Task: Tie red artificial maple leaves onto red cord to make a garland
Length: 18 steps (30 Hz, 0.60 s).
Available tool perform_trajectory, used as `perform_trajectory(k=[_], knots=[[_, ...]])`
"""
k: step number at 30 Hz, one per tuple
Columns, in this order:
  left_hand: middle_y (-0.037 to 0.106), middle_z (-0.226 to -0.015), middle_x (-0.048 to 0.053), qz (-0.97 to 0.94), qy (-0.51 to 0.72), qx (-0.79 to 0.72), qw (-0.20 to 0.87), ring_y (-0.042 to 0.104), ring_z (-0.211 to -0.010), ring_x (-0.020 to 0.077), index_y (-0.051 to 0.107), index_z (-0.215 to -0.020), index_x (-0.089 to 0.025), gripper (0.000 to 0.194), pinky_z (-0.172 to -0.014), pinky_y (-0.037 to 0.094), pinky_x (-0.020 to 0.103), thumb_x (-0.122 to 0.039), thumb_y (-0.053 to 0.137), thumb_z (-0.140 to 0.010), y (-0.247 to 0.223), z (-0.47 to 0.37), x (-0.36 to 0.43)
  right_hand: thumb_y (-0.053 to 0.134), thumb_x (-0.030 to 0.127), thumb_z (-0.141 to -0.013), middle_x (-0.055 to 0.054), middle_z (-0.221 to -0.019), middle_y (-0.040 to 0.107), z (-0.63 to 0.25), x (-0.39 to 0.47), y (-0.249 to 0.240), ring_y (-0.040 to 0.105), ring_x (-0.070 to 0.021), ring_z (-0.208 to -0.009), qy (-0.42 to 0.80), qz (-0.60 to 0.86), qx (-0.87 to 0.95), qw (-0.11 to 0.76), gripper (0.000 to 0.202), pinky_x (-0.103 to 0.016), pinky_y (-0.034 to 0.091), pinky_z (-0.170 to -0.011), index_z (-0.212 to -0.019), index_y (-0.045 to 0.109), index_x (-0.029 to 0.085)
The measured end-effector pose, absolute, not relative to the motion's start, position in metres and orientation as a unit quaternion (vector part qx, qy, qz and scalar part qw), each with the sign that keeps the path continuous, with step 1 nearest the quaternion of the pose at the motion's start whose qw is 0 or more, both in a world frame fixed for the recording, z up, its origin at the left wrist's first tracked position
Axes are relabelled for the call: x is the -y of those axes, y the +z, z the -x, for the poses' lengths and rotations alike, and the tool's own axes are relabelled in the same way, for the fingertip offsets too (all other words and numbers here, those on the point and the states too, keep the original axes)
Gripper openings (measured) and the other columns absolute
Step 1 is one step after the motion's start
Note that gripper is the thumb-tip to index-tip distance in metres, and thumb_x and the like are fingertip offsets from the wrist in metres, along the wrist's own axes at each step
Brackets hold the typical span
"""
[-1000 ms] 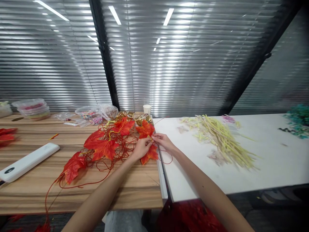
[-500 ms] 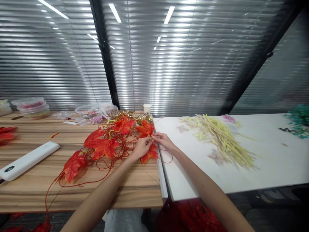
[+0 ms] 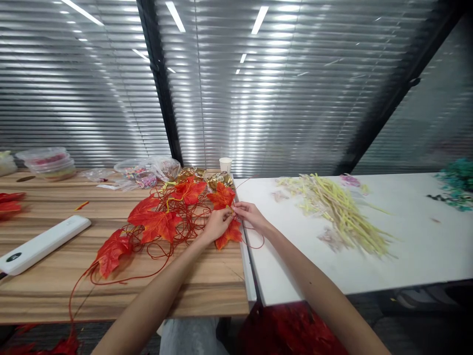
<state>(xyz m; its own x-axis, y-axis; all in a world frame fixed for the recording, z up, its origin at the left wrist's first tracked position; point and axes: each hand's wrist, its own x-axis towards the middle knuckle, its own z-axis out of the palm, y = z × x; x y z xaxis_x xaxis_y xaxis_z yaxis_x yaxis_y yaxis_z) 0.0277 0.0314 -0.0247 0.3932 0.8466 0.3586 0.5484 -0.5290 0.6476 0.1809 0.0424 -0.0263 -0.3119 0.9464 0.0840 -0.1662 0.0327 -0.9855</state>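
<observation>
My left hand [image 3: 219, 224] and my right hand [image 3: 249, 214] meet at the right edge of the wooden table, fingertips pinched together. Between them are the stem ends of orange-red artificial maple leaves; one leaf [image 3: 222, 196] points away from me and another [image 3: 229, 233] lies below my fingers. A thin red cord [image 3: 257, 246] loops out past my right hand over the white table. Exactly what my right fingertips pinch is too small to make out. Left of my hands, more maple leaves [image 3: 161, 226] lie on a tangle of red cord [image 3: 192, 217].
A white bar-shaped device [image 3: 48, 244] lies at the left. Behind are plastic tubs [image 3: 50, 162], bags of beads [image 3: 148, 172], gold packets [image 3: 219, 181] and a paper cup [image 3: 225, 164]. Yellow stems [image 3: 340, 212] are spread on the white table [image 3: 417, 246], teal material [image 3: 458, 182] at far right.
Both hands stay at the same spot with only tiny finger movement. The view has shifted very slightly; the leaves and cord lie as before.
</observation>
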Motion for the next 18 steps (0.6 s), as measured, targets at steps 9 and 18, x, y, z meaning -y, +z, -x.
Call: perform_trajectory(k=[9,18], knots=[[0.064,-0.070,0.003,-0.806,0.341,-0.431,0.220,0.055,-0.061,0.0129,0.060,-0.076,-0.013,0.020,-0.058,0.038,0.021,-0.022,0.043,-0.080,-0.0248,-0.0278,-0.0311,0.067,0.035,-0.065,0.000,-0.069,0.060,-0.1808,-0.0423,-0.0277,0.052,-0.0098,-0.061,0.592,0.358,0.553,0.465,0.024,-0.022,0.039,-0.057,-0.081,0.062,0.017],[0.065,-0.070,0.003,-0.804,0.336,-0.442,0.212,0.055,-0.060,0.0127,0.060,-0.076,-0.014,0.017,-0.057,0.037,0.021,-0.019,0.044,-0.078,-0.0226,-0.0281,-0.0300,0.068,0.036,-0.064,0.000,-0.070,0.060,-0.1805,-0.0415,-0.0254,0.052,-0.0096,-0.060,0.592,0.367,0.548,0.463,0.026,-0.022,0.039,-0.057,-0.079,0.062,0.016]])
